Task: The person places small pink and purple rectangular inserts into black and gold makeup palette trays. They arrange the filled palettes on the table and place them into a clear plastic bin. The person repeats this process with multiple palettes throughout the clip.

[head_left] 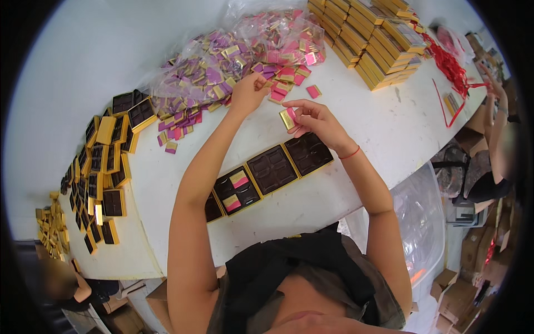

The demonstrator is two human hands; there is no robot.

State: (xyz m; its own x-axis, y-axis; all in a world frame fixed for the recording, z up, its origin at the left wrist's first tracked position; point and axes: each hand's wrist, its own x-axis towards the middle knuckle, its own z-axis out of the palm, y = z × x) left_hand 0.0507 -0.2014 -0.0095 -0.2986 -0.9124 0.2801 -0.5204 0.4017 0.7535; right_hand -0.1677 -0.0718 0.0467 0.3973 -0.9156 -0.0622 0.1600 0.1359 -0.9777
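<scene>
Black tray holds two packets; right hand pinches another, left hand's grip unclear.

wide fisheye view from head height, down onto table

A packing workshop: wrapped candies heaped, gold boxes stacked on the tabletop, cardboard cartons beyond its right edge.

The wrapped candy in the right hand is showing pink and gold; purple-and-gold candies are glinting at eleven o'clock, gold-sided boxes are displaying dark-brown insides at nine, and red ribbons are brightening the white tabletop at two.
</scene>
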